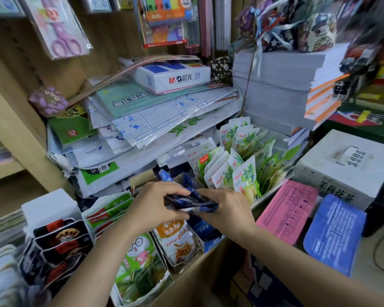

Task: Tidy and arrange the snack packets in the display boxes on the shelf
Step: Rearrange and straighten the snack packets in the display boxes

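Note:
My left hand point(155, 207) and my right hand point(226, 209) together grip a bundle of dark blue snack packets point(192, 201) above the middle of the shelf. Behind them a clear display box point(273, 189) holds several upright green-and-white packets point(237, 173). Below my hands stand orange-and-white packets point(177, 242) in a small box, with a blue box point(208, 235) to their right. Green packets with a cartoon face point(138, 264) lie in front. Red-and-green packets point(106, 211) and black-and-red packets point(60, 242) fill boxes at the left.
Stacks of plastic-wrapped paper and an M&G paper ream point(175, 76) lean behind the boxes. White paper reams point(275, 85) tower at the back right. A pink pad point(288, 209), a blue pad point(333, 233) and a white carton point(350, 165) lie to the right.

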